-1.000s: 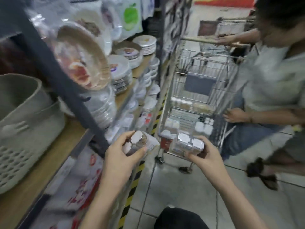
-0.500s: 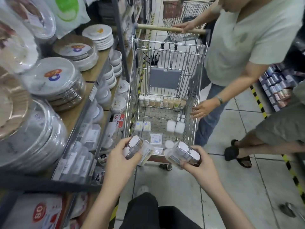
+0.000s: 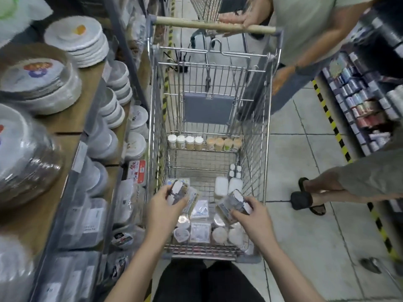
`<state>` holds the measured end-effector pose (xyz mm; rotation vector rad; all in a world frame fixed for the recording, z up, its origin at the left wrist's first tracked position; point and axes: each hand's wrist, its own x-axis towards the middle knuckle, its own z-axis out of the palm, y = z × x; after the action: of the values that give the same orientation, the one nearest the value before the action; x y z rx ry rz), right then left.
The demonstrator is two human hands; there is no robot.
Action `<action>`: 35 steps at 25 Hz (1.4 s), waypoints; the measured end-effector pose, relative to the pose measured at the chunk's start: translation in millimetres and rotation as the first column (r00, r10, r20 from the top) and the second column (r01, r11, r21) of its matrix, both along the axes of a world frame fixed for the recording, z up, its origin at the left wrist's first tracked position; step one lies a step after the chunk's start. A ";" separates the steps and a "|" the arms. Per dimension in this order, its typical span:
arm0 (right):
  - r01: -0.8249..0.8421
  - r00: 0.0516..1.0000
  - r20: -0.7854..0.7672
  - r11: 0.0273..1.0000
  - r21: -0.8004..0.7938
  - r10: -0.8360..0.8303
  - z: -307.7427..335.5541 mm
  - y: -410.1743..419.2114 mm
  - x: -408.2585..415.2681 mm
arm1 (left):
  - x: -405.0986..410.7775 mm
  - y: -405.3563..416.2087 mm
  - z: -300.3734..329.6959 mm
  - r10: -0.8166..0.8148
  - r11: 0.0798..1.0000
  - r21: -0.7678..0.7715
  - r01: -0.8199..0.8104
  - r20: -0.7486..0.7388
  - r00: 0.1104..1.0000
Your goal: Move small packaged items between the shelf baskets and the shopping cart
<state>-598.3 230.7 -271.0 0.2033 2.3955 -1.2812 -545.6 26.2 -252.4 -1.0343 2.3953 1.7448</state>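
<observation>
Both hands sit over the near end of the shopping cart (image 3: 267, 131), each gripping a clear pack. Left hand (image 3: 162, 207) is curled round the left pack (image 3: 177, 191); right hand (image 3: 250, 217) pinches the right pack (image 3: 232, 203). Both packs are above the cart floor, not resting on it as far as I can tell.

Key relation: the drop zone is straight below and slightly ahead of the hands. The cart's long axis runs away from the wearer towards the wooden handle (image 3: 187, 23). The left pack's long axis tilts up and away; the right pack lies roughly diagonal. Each hand is nearest its own side of the cart, so no crossing needed, I judge.

Near end of the cart floor is already crowded: flat sachets (image 3: 199, 231), round white tubs (image 3: 220, 235). Free wire floor lies mid-cart, before the row of small jars (image 3: 185, 142) at the far end.

Writing: pack labels too blurred to read. On the shelf (image 3: 72, 125) left of the cart, a red-and-white box (image 3: 138, 171) carries Chinese characters, not legible enough to quote. A second person's hand (image 3: 246, 17) rests on the handle.
</observation>
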 end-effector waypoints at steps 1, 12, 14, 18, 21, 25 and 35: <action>0.027 0.999 0.025 0.999 0.036 -0.028 -10.4 -3.0 -13.6 | -16.3 -1.3 -9.4 -0.008 1.000 0.008 0.007 0.038 0.999; 0.104 0.991 0.075 0.989 0.101 -0.112 -119.7 -31.2 -145.3 | -154.6 7.4 -147.8 -0.082 0.995 -0.037 0.093 0.233 0.969; 0.084 0.995 0.044 0.987 0.133 -0.091 -139.9 -38.8 -162.1 | -169.3 7.4 -173.0 -0.112 0.991 -0.041 0.125 0.242 0.964; 0.022 0.999 -0.049 0.974 0.223 -0.011 -178.6 -58.6 -190.8 | -195.3 5.8 -217.4 -0.116 0.988 -0.066 0.137 0.264 0.958; -0.122 0.983 -0.087 0.933 0.339 0.161 -209.6 -69.4 -210.2 | -214.0 6.4 -242.1 -0.097 0.989 -0.087 0.119 0.229 0.969; -0.263 0.942 -0.022 0.776 0.573 0.336 -243.2 -71.0 -229.4 | -233.2 10.4 -273.4 -0.129 0.980 -0.118 0.160 0.232 0.964; -0.485 0.845 0.261 0.467 0.739 0.466 -290.5 -54.0 -241.2 | -238.1 34.3 -325.8 -0.261 0.965 0.094 0.246 0.242 0.935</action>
<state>-839.5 176.7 -561.6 -0.2172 2.5563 0.1042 -783.7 60.4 -578.2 -0.8364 2.1902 1.4923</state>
